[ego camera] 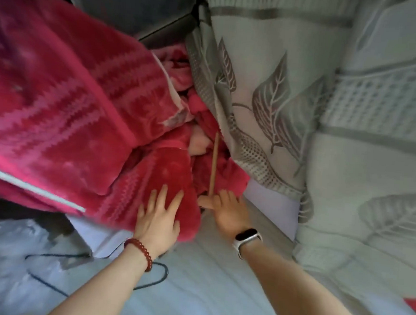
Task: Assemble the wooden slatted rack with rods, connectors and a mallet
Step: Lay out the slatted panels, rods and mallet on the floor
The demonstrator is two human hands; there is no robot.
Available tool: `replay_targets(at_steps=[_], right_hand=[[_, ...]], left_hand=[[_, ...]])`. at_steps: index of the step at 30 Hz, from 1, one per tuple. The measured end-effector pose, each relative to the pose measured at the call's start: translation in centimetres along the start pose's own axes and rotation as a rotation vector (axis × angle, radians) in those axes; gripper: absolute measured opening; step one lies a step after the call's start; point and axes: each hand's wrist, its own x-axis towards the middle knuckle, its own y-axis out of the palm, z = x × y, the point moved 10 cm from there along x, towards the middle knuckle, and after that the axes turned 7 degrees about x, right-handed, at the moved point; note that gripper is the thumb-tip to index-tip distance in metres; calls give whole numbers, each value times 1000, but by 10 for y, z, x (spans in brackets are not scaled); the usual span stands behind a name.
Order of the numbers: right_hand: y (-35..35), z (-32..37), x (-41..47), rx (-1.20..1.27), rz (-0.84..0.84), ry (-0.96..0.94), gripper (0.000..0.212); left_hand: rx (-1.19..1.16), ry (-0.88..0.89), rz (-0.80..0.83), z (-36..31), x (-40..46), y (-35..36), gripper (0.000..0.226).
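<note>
Your right hand (227,213) pinches one wooden rod (214,162); your left hand (159,215) lies flat on a red blanket (70,98). No rack is visible (assembly seems barely begun).

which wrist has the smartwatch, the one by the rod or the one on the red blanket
The right hand, pinching the wooden rod, wears the white-strapped watch. The left hand, flat on the red blanket, wears a red bead bracelet.

Both forearms bare, reaching fwd. Left hand (159,215) flat, fingers spread and straight, palm down. Right hand (227,211) w/ thumb and fingers pinched, knuckles up; wrists near each other.
</note>
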Motion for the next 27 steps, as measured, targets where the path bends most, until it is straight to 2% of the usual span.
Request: replay_targets(at_steps=[2, 4, 6, 7, 10, 13, 15, 20, 24, 27], right_hand=[[-40, 11, -20, 69, 171, 80, 13], [-83, 21, -36, 211, 324, 205, 24], [-149, 38, -54, 395, 422, 375, 26], [-178, 45, -62, 471, 410, 443, 28], [-290, 64, -93, 621, 266, 649, 37], [-390, 72, -135, 733, 60, 893, 23], [-473, 76, -174, 759, -140, 1027, 18], [-612, 111, -289, 775, -416, 1212, 13], [-698, 169, -427, 811, -574, 1359, 14], [-754, 200, -522, 732, -637, 1466, 17]], left_hand=[[-78, 22, 52, -15, -33, -36, 68], [-197, 37, 71, -25, -66, -73, 67], [-313, 55, 47, -34, -110, -124, 62], [-380, 61, 18, -37, -130, -147, 58], [-524, 87, -60, -48, -206, -230, 45], [-600, 127, -139, -57, -275, -298, 33], [-645, 169, -161, -71, -326, -344, 28], [-718, 264, -218, -105, -449, -418, 23], [-795, 331, -82, -144, -571, -423, 23], [-835, 367, 63, -180, -647, -407, 23]])
